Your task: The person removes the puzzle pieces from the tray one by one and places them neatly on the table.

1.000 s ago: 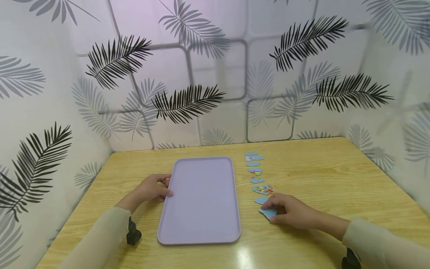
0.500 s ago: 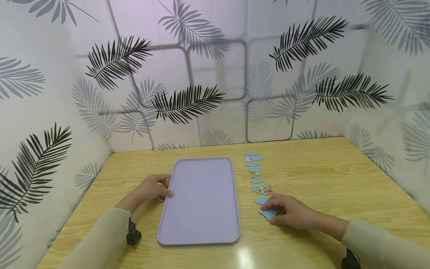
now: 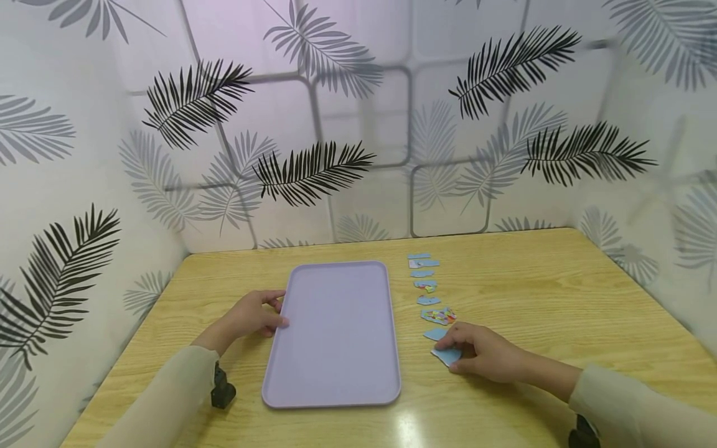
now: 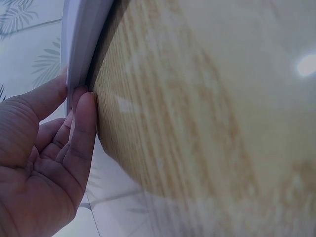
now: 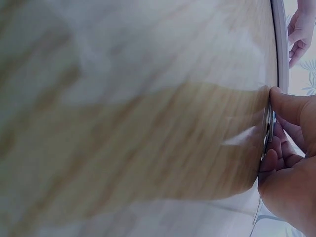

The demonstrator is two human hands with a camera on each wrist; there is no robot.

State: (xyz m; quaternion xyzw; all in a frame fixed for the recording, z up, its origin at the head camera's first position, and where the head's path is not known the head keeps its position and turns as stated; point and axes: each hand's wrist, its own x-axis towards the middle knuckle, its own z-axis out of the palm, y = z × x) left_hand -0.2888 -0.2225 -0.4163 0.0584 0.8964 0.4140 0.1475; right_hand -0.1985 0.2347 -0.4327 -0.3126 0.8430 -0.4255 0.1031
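A pale lilac rectangular tray [image 3: 336,336] lies flat on the wooden table. My left hand [image 3: 249,318] holds its left edge, the thumb over the rim; in the left wrist view the fingertips [image 4: 85,106] meet the rim's outer side. To the right of the tray, my right hand [image 3: 487,354] grips a light blue puzzle piece [image 3: 446,356] at the near end of a column of pieces, thumb on the near edge and fingers on the far one. Just beyond it is another plain blue puzzle piece [image 3: 433,334], partly covered by the fingers.
Farther back in the column lie a multicoloured puzzle piece [image 3: 439,316] and several smaller blue pieces, among them one with a red and yellow print [image 3: 426,287]. The wooden table [image 3: 538,292] ends at a leaf-patterned curtain [image 3: 358,186] behind and at both sides.
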